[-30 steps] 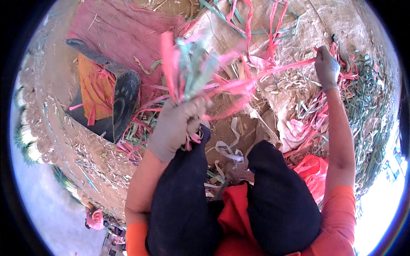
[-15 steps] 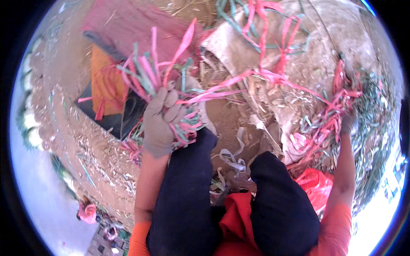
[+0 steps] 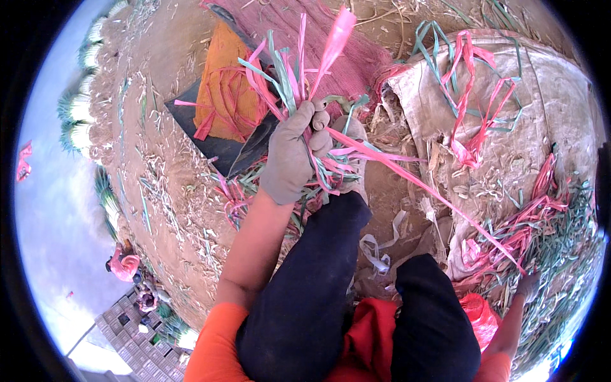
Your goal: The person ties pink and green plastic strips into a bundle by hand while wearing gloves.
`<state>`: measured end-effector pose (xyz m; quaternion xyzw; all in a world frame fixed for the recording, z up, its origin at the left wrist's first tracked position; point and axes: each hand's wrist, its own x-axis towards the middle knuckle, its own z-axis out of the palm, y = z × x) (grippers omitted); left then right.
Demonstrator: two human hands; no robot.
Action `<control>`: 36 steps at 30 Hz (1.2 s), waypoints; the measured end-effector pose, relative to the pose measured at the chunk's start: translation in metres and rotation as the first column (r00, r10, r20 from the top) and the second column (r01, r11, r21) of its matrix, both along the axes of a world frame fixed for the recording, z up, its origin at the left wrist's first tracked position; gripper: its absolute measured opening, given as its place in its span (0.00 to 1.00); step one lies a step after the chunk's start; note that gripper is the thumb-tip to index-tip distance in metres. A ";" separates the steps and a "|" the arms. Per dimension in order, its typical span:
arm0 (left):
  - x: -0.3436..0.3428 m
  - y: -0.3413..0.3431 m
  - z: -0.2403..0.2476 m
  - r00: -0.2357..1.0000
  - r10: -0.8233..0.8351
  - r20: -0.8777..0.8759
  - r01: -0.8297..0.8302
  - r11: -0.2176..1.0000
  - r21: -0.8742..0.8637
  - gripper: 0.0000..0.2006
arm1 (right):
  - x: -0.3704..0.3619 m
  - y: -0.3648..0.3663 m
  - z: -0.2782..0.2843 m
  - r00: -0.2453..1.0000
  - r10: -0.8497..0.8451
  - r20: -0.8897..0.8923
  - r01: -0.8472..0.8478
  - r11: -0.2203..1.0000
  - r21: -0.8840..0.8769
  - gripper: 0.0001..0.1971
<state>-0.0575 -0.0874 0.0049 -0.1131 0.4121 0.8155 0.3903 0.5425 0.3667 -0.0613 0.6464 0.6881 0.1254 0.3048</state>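
My left hand (image 3: 289, 156), in a grey glove, is closed around a bunch of pink and green plastic strips (image 3: 294, 86). Their ends fan out above the fist and hang below it. One long pink strip (image 3: 417, 180) runs taut from this fist to my right hand (image 3: 527, 286). That hand, also gloved, is low at the far right, closed on the strip's end; its fingers are partly hidden. Next to it lie a heap of pink strips (image 3: 515, 235) and a pile of long green strands (image 3: 566, 254).
A pale sack cloth (image 3: 541, 95) bears a loose pink and green tangle (image 3: 468, 121). Beyond my left hand are an orange piece (image 3: 223, 70) with pink strips, a dark sheet (image 3: 191, 137) and a reddish mat (image 3: 286, 32). Other people (image 3: 124, 266) are far left.
My right hand has moved toward me, away from the pink heap. The strip between my hands has gone from tangled to straight. The view has shifted, and my left hand keeps its bunch.
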 end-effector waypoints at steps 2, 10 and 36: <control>-0.004 -0.004 -0.001 1.000 0.010 0.015 -0.011 0.999 0.032 0.11 | 0.000 -0.002 -0.004 0.998 -0.001 -0.056 0.002 1.000 0.013 0.16; -0.006 -0.004 0.002 0.998 0.028 -0.064 -0.031 0.999 -0.042 0.09 | 0.025 -0.019 -0.021 0.998 -0.014 -0.063 0.009 0.997 -0.078 0.18; 0.148 -0.593 0.131 0.861 0.322 -0.395 -0.322 -0.255 -0.911 0.05 | -0.291 -0.112 -0.002 0.366 0.318 -0.875 -0.552 0.831 0.071 0.05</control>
